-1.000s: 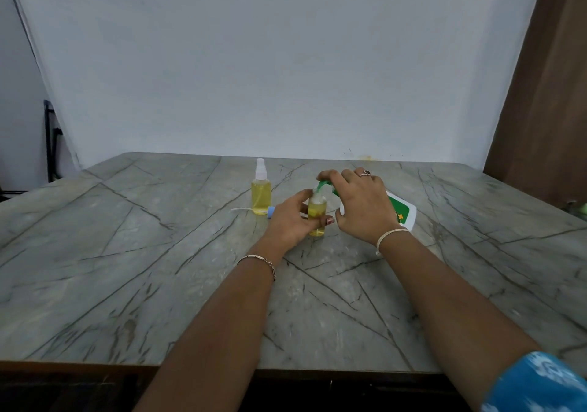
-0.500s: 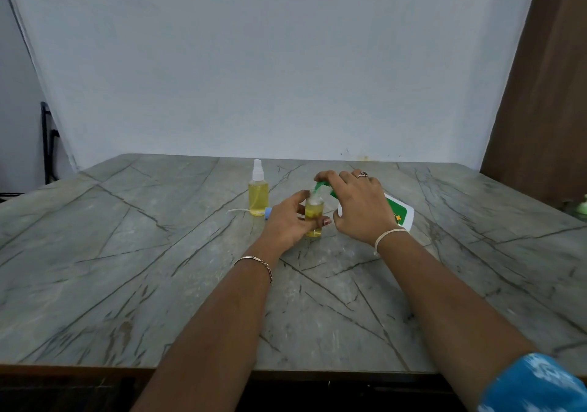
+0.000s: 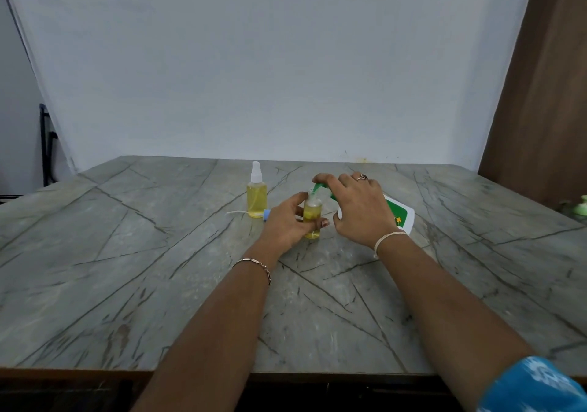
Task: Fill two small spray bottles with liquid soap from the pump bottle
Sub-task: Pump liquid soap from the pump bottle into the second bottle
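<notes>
Looking down from the head camera, the grey veined stone bench [image 3: 158, 284] fills the lower half of the frame, and both hands meet just above its centre. The left hand [image 3: 286, 222] is curled around a small clear uncapped spray bottle part-filled with yellow liquid [image 3: 312, 218], thumb behind and fingertips in front, keeping it upright on the bench. The right hand [image 3: 359, 210] is closed over the neck of a white pump bottle with a green label and green spout [image 3: 398, 216], which is tilted with its long axis running from its base at centre right up and leftward to the spout; the spout tip sits directly over the small bottle's open mouth, seemingly touching it. That alignment of spout above mouth is what the next press depends on, and the right hand is the one placed to make it. To the left, a second small spray bottle full of yellow liquid with a white sprayer cap [image 3: 256, 194] stands apart, apparently finished, and beside its base lies a loose blue-collared sprayer with a thin white dip tube [image 3: 251, 213].
</notes>
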Motion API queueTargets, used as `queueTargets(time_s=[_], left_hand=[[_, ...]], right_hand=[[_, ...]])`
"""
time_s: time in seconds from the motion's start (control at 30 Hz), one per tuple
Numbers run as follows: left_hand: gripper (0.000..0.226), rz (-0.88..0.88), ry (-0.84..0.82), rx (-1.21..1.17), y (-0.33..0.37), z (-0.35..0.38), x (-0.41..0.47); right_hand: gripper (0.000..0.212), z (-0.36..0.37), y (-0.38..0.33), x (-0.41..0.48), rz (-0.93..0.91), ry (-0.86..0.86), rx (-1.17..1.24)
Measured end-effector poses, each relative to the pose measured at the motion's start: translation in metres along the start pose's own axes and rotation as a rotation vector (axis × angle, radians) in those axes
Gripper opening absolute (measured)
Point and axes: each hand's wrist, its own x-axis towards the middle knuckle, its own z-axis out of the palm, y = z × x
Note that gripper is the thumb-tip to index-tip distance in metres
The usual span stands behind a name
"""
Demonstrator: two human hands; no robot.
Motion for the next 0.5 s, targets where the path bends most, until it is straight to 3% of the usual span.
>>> queueTargets(time_s=[0.5], left_hand=[[0.069, 0.006, -0.011, -0.01, -0.0021, -0.0004, 0.0001]], right_hand=[[0.073, 0.0008, -0.0002, -0.0013, 0.002, 0.019, -0.004]])
